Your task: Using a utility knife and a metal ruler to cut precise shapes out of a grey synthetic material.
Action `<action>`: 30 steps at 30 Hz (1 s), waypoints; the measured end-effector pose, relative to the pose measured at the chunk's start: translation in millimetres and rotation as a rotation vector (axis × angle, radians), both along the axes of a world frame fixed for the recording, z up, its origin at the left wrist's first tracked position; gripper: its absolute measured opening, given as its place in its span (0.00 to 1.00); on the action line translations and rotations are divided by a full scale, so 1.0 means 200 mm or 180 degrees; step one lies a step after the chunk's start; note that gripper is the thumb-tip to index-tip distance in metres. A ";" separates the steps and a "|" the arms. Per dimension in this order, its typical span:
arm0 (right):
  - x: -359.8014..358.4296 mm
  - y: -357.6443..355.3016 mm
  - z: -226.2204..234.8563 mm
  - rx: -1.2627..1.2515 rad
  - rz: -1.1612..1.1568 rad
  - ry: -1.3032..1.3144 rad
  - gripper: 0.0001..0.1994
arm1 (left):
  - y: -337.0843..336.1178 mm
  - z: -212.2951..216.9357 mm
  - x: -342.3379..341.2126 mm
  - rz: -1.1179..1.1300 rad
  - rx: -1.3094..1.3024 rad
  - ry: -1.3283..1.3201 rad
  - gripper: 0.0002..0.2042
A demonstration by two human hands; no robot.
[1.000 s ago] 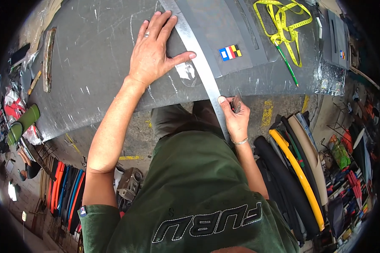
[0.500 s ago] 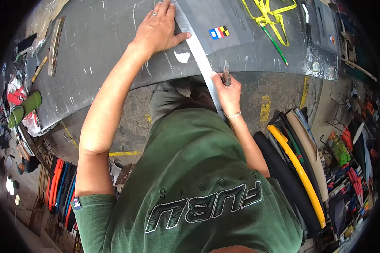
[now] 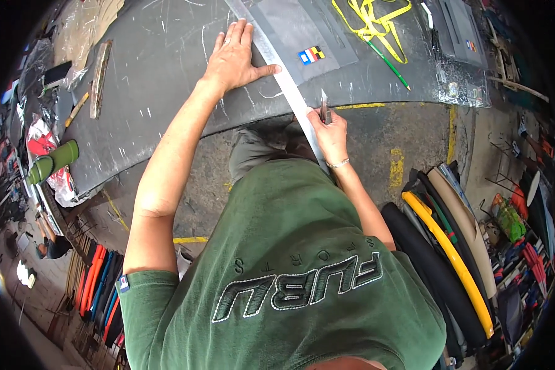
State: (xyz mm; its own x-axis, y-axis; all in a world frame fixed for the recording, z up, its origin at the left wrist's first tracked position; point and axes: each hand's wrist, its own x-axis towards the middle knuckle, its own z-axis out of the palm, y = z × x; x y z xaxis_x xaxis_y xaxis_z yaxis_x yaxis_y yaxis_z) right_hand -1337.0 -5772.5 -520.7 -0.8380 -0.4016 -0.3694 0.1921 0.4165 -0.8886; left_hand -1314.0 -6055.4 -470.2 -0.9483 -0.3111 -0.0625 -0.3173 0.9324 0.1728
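A long metal ruler (image 3: 294, 92) runs slantwise from the worktable's far side to beyond its near edge. My left hand (image 3: 233, 60) lies flat on the dark table left of it, fingers stretched out and the thumb on the ruler. At the near end, my right hand (image 3: 330, 135) is closed on a utility knife (image 3: 324, 106), its blade pointing up and away from me. The right thumb is against the ruler's edge. Right of the ruler lies a grey fabric piece (image 3: 327, 28) bearing a small multicoloured patch (image 3: 311, 55).
A tangled yellow measuring tape (image 3: 376, 28) and a green pencil (image 3: 388, 65) lie on the table's right part. Clear plastic (image 3: 462, 86) covers its right corner. An olive roll (image 3: 55, 160) sits at the left. Rolled materials, one yellow (image 3: 450, 259), stand at lower right.
The view has shifted a little. My left hand has slid slightly nearer along the ruler. A white shape beside the ruler now shows only as a thin curve. The right hand still holds the knife.
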 end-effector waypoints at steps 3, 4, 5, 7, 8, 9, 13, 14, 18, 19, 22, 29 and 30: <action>0.00 -0.01 0.01 -0.0011 -0.0001 0.0034 0.13 | -0.01 -0.03 0.03 -0.0018 -0.0025 0.0104 0.63; 0.00 -0.01 0.01 -0.0017 -0.0005 0.0035 0.13 | -0.01 -0.05 0.04 -0.0032 0.0064 0.0263 0.63; 0.00 -0.01 0.01 -0.0023 -0.0007 0.0039 0.13 | -0.02 -0.06 0.05 -0.0034 0.0057 0.0267 0.63; 0.01 -0.02 0.01 -0.0057 -0.0017 0.0004 0.13 | -0.02 -0.07 0.06 -0.0011 0.0139 0.0402 0.62; 0.01 -0.02 0.01 -0.0057 -0.0018 0.0007 0.13 | -0.02 -0.08 0.06 -0.0012 0.0140 0.0404 0.62; 0.01 -0.01 0.01 -0.0054 -0.0036 -0.0010 0.13 | -0.02 -0.09 0.06 -0.0008 0.0160 0.0399 0.63; 0.01 -0.02 0.01 -0.0158 -0.0085 -0.0022 0.12 | -0.02 -0.10 0.05 -0.0008 0.0192 0.0413 0.64; 0.01 -0.02 0.00 -0.0149 -0.0088 -0.0030 0.12 | -0.02 -0.10 0.06 -0.0009 0.0201 0.0405 0.64; 0.01 -0.02 -0.01 -0.0134 -0.0078 0.0003 0.11 | -0.03 -0.10 0.06 -0.0038 0.0176 0.0437 0.64; 0.01 -0.02 -0.01 -0.0161 -0.0093 0.0016 0.11 | -0.02 -0.10 0.06 -0.0048 0.0170 0.0457 0.64; 0.01 -0.02 0.01 -0.0106 -0.0093 -0.0003 0.11 | -0.02 -0.10 0.05 -0.0038 0.0172 0.0430 0.64; 0.01 -0.02 0.03 -0.0113 -0.0070 0.0049 0.11 | -0.02 -0.09 0.05 -0.0034 0.0180 0.0416 0.64; 0.01 -0.02 0.03 -0.0108 -0.0072 0.0063 0.11 | -0.02 -0.09 0.05 -0.0026 0.0188 0.0415 0.64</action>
